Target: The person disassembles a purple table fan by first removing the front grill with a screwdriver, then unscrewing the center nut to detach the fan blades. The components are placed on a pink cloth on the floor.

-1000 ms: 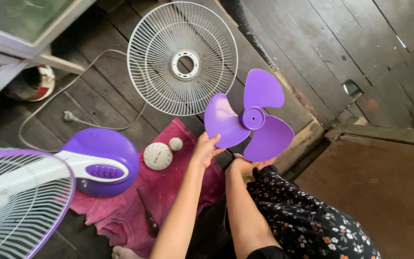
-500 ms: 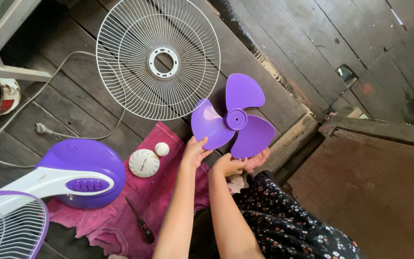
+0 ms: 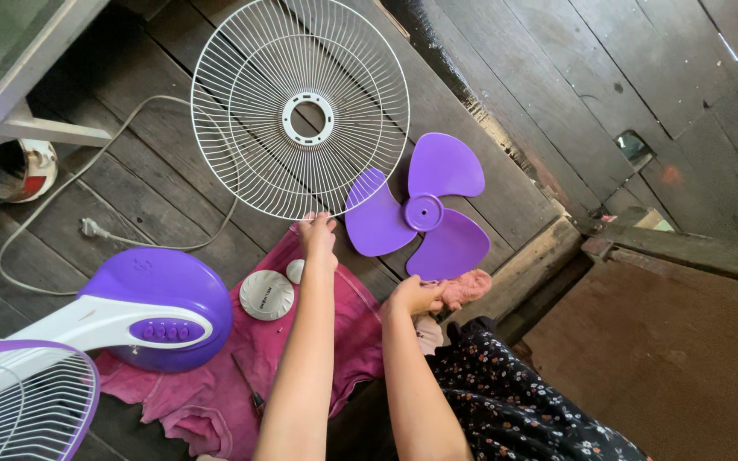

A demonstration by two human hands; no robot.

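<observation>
My left hand [image 3: 317, 234] reaches forward, its fingers curled on the lower rim of a white wire fan grille [image 3: 301, 107] that lies on the wooden floor. A purple three-blade fan propeller [image 3: 420, 211] lies flat on the boards just right of the grille, with neither hand on it. My right hand [image 3: 414, 295] is below the propeller, closed on a small pink rag [image 3: 465, 286]. My floral dark skirt [image 3: 523, 401] shows at the bottom right.
A magenta cloth [image 3: 348, 320] on the floor holds a white round cap [image 3: 266, 294], a small white knob [image 3: 295, 271] and a screwdriver [image 3: 246, 384]. The purple fan base [image 3: 160, 294], its caged head [image 3: 19, 405], cord plug [image 3: 89, 227] and a tin [image 3: 10, 166] lie left.
The purple propeller, held up in both hands before, now lies on the floor. My left hand has let go and moved up-left to the grille rim. The pink rag shows in my right hand.
</observation>
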